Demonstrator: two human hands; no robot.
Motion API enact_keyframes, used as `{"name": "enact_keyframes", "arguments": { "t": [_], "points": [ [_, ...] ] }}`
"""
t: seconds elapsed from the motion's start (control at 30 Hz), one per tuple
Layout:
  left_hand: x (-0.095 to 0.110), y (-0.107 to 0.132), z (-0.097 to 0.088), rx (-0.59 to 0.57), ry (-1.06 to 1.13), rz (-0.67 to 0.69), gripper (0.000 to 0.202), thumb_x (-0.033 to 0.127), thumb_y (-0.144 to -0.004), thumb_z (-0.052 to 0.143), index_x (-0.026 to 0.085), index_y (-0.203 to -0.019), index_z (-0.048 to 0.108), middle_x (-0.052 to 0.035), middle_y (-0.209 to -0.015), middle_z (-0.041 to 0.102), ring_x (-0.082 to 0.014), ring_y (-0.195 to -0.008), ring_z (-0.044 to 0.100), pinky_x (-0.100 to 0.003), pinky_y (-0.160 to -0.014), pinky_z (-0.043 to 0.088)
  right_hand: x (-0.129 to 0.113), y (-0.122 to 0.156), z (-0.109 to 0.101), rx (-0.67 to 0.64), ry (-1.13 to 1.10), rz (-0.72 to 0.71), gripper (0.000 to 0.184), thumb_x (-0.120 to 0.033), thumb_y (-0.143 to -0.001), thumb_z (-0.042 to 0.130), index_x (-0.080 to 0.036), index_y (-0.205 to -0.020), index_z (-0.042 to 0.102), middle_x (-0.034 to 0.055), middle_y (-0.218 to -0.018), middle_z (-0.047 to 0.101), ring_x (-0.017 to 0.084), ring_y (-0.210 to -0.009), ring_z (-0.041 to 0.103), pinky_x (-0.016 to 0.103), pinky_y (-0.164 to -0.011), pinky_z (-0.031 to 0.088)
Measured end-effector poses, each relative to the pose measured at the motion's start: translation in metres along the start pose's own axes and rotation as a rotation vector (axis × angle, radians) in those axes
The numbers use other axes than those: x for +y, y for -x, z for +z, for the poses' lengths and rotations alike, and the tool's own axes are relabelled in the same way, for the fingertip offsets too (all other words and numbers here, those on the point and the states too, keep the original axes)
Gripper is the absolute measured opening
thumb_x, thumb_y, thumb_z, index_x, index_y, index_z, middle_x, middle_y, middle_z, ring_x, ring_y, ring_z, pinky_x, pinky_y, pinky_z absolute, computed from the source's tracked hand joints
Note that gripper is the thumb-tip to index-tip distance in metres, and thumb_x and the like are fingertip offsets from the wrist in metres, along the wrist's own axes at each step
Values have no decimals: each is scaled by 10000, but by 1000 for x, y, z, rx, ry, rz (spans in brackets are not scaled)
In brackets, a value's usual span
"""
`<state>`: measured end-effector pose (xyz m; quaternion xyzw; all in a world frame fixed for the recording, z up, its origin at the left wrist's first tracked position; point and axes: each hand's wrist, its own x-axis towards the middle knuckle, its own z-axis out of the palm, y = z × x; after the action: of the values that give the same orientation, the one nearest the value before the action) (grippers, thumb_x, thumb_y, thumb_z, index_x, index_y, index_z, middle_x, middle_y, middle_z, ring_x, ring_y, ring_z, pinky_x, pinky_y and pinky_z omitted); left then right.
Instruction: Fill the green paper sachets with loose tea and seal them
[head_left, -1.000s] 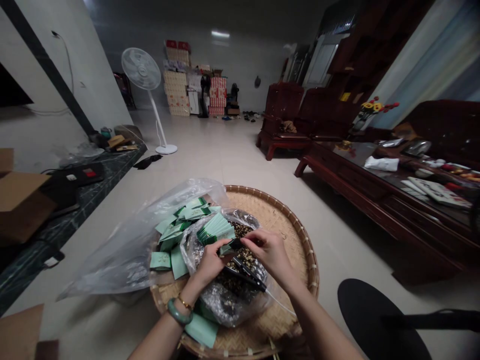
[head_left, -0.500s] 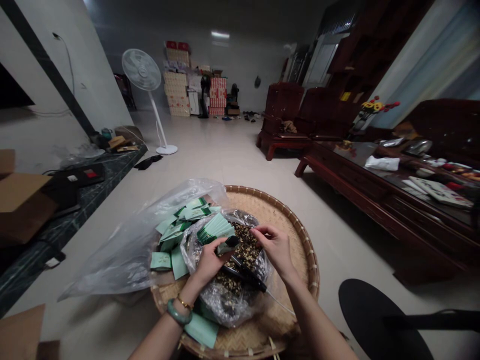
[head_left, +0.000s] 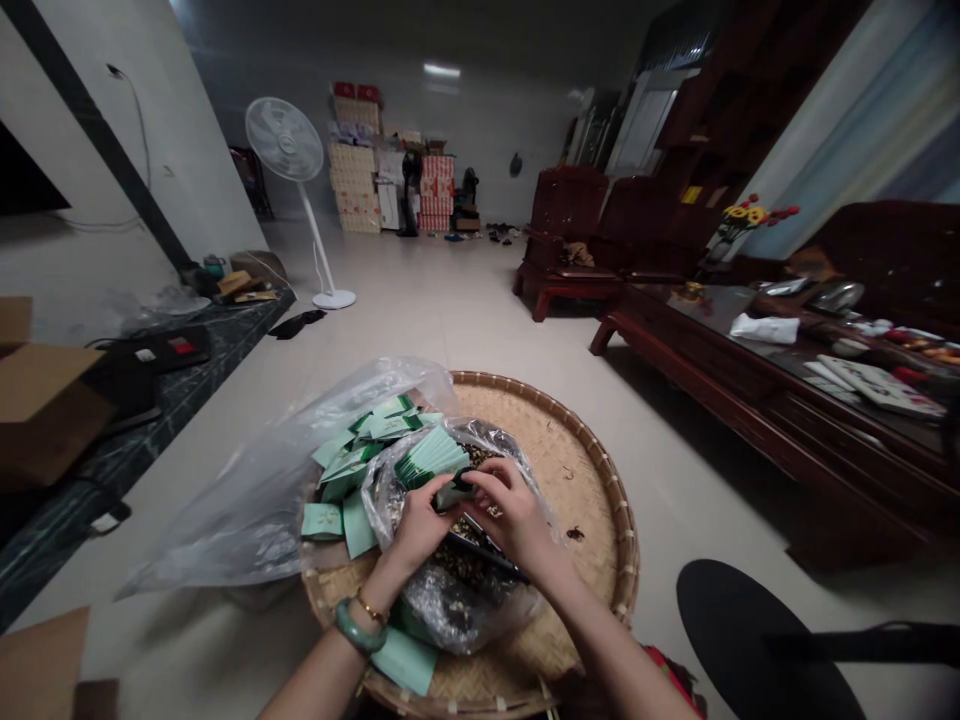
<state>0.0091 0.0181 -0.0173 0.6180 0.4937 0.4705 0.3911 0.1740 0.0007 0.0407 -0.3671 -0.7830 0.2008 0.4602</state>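
Observation:
A round woven bamboo tray (head_left: 592, 460) holds a clear bag of dried brown bits (head_left: 450, 590) and a heap of small green packets (head_left: 379, 440). My left hand (head_left: 416, 525), with a green bangle on its wrist, is closed on one green packet (head_left: 450, 492) over the bag. My right hand (head_left: 510, 515) meets it from the right, fingertips pinched at the packet's open end. Whatever the right fingers carry is too small to make out. A dark tool (head_left: 491, 550) lies on the dried bits under my right hand.
A large clear plastic bag (head_left: 247, 500) spills off the tray's left side. A dark counter (head_left: 172, 400) with cardboard boxes runs along the left. A low wooden table (head_left: 787, 400) and chairs stand right. A white fan (head_left: 289, 145) stands behind. A black round seat (head_left: 757, 640) is bottom right.
My right hand lifted from the packet toward the dried bits, then came back left and now pinches at the packet's mouth. The left hand stayed in place holding the packet.

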Motion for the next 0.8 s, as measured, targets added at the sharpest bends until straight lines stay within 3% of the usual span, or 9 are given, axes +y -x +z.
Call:
{"name": "enact_keyframes", "arguments": {
  "t": [0.1, 0.2, 0.4, 0.5, 0.7, 0.8],
  "points": [
    [0, 1, 0, -18, -35, -9, 281, 211, -703, 683, 157, -979, 699, -40, -898, 729, -204, -814, 655, -285, -750, 506, 5, -2, 1, 58, 43, -76, 175, -192, -906, 518, -221, -992, 667, 64, -899, 595, 157, -803, 617, 265, -684, 545],
    [0, 1, -2, -27, -54, -8, 281, 234, -712, 685, 152, -980, 700, -45, -895, 732, -204, -804, 659, -284, -736, 509, 7, -7, -8, 47, 38, -71, 166, -194, -907, 523, -215, -945, 684, 60, -865, 640, 152, -772, 632, 254, -670, 531],
    [3, 0, -1, -46, -71, 20, 300, 215, -708, 680, 165, -1003, 705, -62, -974, 737, -219, -868, 669, -319, -819, 513, -7, -25, -26, -200, 113, 26, 196, -91, -833, 582, -205, -956, 683, 50, -856, 669, 167, -764, 639, 276, -681, 524],
    [4, 1, 1, -30, -70, 4, 313, 214, -699, 685, 159, -1007, 705, -70, -962, 741, -226, -857, 674, -342, -835, 517, -16, -30, -29, -252, 109, 38, 282, -42, -806, 580, -200, -1024, 663, 56, -922, 690, 179, -837, 648, 304, -752, 528],
    [0, 0, 3, -28, -70, 10, 325, 187, -694, 689, 145, -1017, 698, -75, -978, 738, -229, -864, 674, -347, -828, 521, -22, -28, -27, -194, 39, 3, 273, -67, -853, 517, -211, -1036, 659, 47, -962, 719, 167, -864, 664, 304, -776, 532],
    [-1, 2, 0, -35, -77, 45, 282, 200, -730, 674, 154, -1007, 693, -72, -978, 736, -225, -872, 674, -332, -805, 524, -16, -27, -30, -53, 41, -17, 230, -111, -879, 500, -208, -994, 674, 50, -894, 720, 164, -812, 664, 296, -736, 537]
  ]
}}
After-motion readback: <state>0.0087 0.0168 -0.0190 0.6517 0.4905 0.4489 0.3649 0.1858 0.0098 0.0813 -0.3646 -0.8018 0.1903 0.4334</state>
